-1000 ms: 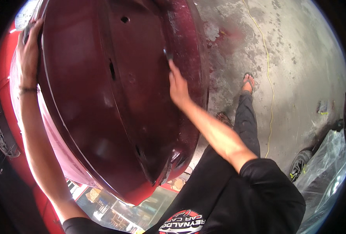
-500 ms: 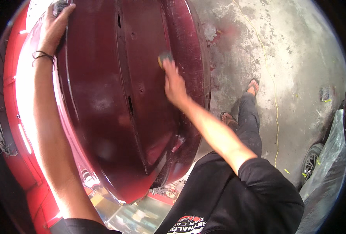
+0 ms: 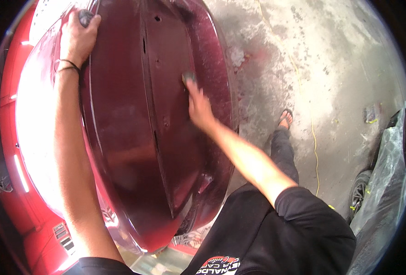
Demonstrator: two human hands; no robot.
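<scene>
A dark maroon car body panel point(image 3: 116, 105), apparently a trunk lid, fills the middle, with a long seam, narrow slots and small holes. My right hand point(image 3: 201, 109) grips a small greenish pad point(image 3: 189, 77), blurred by motion, against the panel's right part. At the upper left, my left hand point(image 3: 78, 42) rests at the panel's edge, fingers curled round a dark, rounded, crumpled-looking thing point(image 3: 85, 17) whose kind I cannot make out.
A yellow cord point(image 3: 314, 133) runs along the worn concrete floor point(image 3: 262, 68) at the right. Beyond it are a wheel point(image 3: 359, 190) and clear plastic sheeting point(image 3: 388, 156). A red wall point(image 3: 10, 151) stands left. A sandalled foot point(image 3: 285, 119) shows beside the car.
The whole view has shifted slightly. My right hand has moved the pad a little along the panel, and my left hand still holds the dark thing at the edge.
</scene>
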